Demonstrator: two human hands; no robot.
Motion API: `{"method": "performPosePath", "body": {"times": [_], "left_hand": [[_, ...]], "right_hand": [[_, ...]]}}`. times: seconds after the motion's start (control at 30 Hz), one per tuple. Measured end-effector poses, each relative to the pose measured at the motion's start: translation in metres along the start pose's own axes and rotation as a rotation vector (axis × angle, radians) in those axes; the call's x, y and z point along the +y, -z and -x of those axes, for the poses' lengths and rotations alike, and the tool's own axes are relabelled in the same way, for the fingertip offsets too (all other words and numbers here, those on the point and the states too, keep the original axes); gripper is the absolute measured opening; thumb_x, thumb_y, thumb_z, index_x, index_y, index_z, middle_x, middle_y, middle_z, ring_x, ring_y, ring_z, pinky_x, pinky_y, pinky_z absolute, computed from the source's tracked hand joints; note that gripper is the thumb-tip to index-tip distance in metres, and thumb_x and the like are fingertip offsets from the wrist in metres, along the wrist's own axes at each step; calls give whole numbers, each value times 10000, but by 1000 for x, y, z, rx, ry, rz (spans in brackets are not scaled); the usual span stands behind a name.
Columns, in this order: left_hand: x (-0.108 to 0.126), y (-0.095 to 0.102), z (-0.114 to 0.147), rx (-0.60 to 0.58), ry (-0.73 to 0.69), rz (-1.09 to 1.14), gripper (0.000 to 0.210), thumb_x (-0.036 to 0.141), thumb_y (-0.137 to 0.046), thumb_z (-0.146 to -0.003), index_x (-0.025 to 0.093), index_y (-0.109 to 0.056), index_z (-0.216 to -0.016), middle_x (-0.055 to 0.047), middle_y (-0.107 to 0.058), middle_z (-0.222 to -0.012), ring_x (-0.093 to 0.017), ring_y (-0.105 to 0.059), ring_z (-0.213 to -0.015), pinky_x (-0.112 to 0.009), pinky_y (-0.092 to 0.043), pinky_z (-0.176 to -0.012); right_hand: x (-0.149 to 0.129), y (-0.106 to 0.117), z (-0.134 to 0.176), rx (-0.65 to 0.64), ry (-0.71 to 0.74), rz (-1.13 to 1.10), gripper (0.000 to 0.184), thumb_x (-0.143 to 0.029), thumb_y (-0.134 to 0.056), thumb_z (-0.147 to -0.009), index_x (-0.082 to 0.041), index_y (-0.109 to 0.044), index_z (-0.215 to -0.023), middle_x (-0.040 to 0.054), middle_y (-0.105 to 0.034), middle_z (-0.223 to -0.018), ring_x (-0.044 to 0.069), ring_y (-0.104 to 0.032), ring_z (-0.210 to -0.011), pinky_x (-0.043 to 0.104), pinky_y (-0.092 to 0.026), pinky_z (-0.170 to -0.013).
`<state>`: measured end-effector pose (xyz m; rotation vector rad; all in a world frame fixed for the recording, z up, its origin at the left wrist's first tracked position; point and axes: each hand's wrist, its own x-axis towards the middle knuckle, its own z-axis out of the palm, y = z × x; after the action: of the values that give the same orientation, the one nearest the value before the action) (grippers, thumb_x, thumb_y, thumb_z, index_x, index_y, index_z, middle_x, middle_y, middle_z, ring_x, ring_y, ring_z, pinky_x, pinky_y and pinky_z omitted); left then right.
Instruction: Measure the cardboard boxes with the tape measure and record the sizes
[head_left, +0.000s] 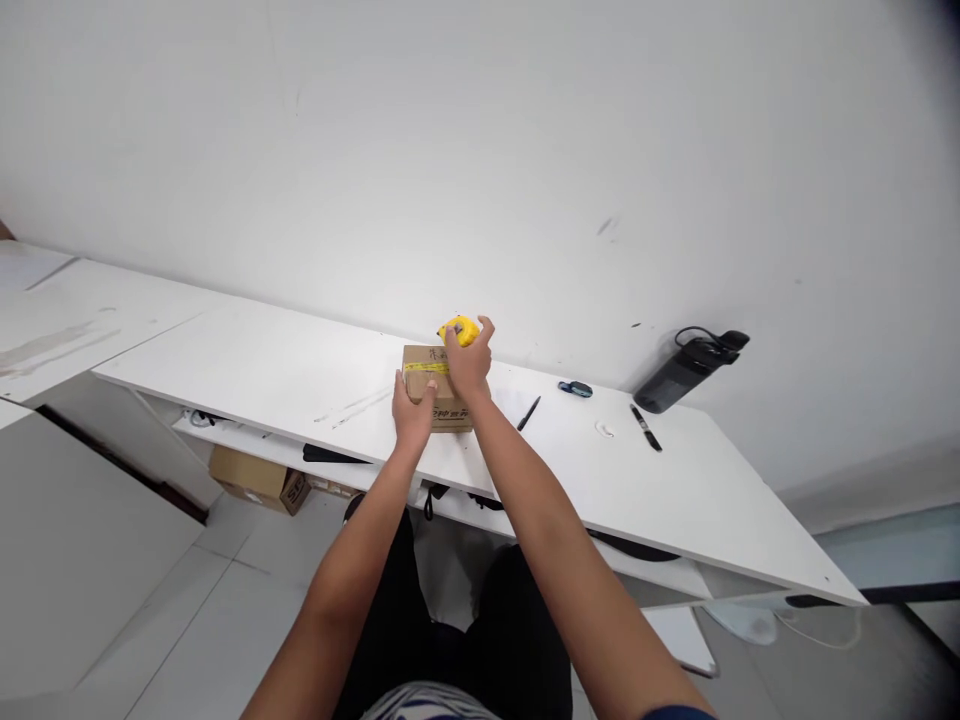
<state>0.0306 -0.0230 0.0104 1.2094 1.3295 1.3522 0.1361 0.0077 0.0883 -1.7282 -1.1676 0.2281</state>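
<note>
A small brown cardboard box (pixel 452 418) with dark printing rests on the white desk (pixel 315 365). My left hand (pixel 413 415) grips the box's left front side, its thumb on the top. In my right hand (pixel 470 365) is a yellow tape measure (pixel 463 330), held at the box's far right edge. A strip of its yellow blade (pixel 425 367) lies across the top of the box. The blade's right part is hidden behind my right fingers.
To the right lie a black pen (pixel 529 413), a small dark blue object (pixel 575 388) and a black marker-like stick (pixel 646 428). A dark bottle (pixel 686 373) leans against the wall. Below the desktop at left sits another cardboard box (pixel 255 478).
</note>
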Motion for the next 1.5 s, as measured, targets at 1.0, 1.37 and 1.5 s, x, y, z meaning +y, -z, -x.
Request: {"method": "performPosePath", "body": {"times": [1.0,1.37,1.5], "left_hand": [[35,-19,-140,-438,-132,-257,286,138,-525,-815,134,-736,-1008,-85,-733,-1052,-208,-643,-955,-349,-516,-932],[35,-17,-139,-406,-122,-237,249,177,-548,-809,146,-752,-948,-95,-748,-1004,-227,-659,-919,-374,-512,-939],[34,-13,-138,-407,-163,-199,237,166,-546,-794,155,-747,-918,-89,-746,-1024,-224,-652,-954,-366,-499,-968]], "right_hand": [[8,28,61,-163,260,420,456,-398,-438,-985,-258,-477,-1417,146,-618,-1058,325,-591,-978,401,-466,-779],[2,38,74,-189,265,479,495,-415,-469,-968,-257,-463,-1438,159,-650,-1057,323,-617,-929,403,-467,-735],[-2,27,51,-206,256,524,488,-413,-448,-986,-252,-433,-1446,171,-639,-1104,335,-630,-940,433,-470,-763]]}}
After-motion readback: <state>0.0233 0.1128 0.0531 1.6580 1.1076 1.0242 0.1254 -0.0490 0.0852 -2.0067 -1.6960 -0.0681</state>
